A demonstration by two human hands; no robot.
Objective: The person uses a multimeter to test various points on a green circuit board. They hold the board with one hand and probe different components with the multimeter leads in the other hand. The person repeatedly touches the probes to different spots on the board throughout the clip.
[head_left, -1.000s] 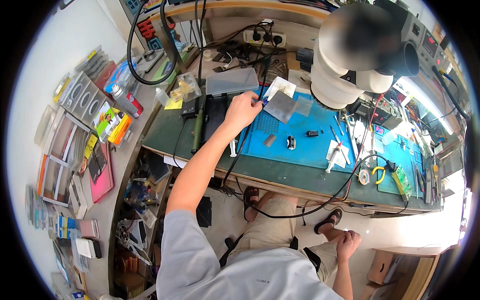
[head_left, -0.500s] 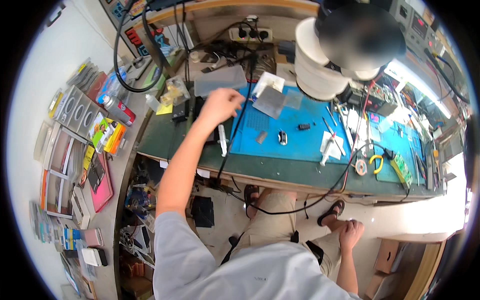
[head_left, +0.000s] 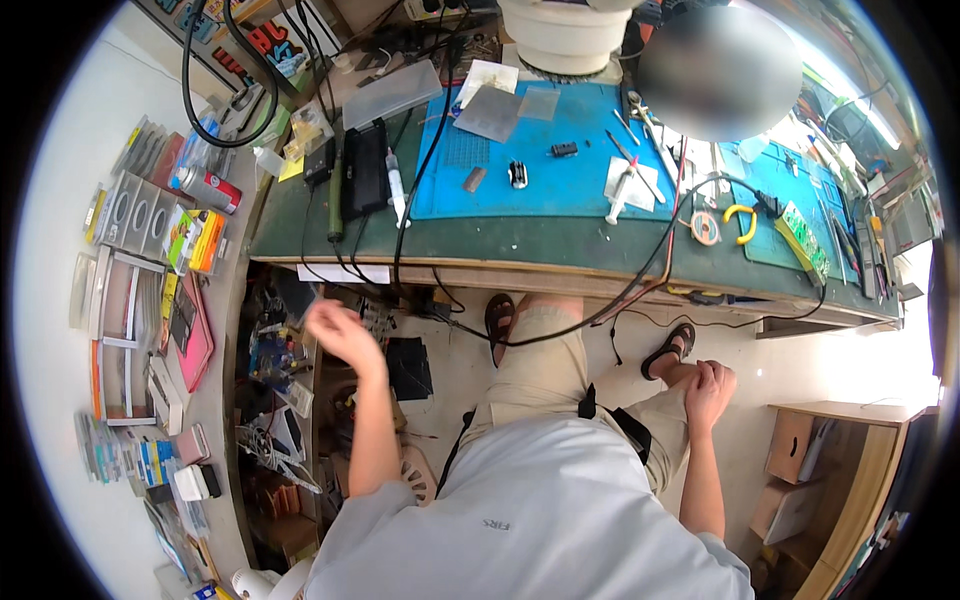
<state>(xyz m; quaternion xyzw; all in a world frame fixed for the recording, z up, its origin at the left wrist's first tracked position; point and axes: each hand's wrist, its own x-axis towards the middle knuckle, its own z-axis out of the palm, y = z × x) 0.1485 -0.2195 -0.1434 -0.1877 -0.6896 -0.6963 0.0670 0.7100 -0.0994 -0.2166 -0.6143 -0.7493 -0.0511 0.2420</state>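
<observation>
My left hand [head_left: 345, 338] is below the bench's front edge at the left, its fingers bent together. Its fingertips meet a dark flat thing [head_left: 296, 297] at the cluttered under-bench shelf; I cannot make out what is gripped. My right hand [head_left: 710, 392] lies over my right knee with its fingers stretched down, holding nothing. On the blue mat [head_left: 450, 205] lie a small black-and-white part [head_left: 517, 174], a black block [head_left: 564, 150] and a small grey plate [head_left: 474, 179]. A syringe [head_left: 396, 190] lies at the mat's left edge, beside a black oblong case [head_left: 364, 172].
A looping black cable [head_left: 560, 342] hangs across the bench front. Another syringe [head_left: 622, 192], yellow-handled pliers [head_left: 740, 224] and a green circuit board [head_left: 803, 243] lie to the right. Shelves [head_left: 125, 345] with boxes stand left. A blurred dark disc [head_left: 720, 75] covers the upper right.
My left hand has moved from above the bench down and left, below its front edge. The view has shifted, bringing the bench higher in the picture. My right hand stays on the knee.
</observation>
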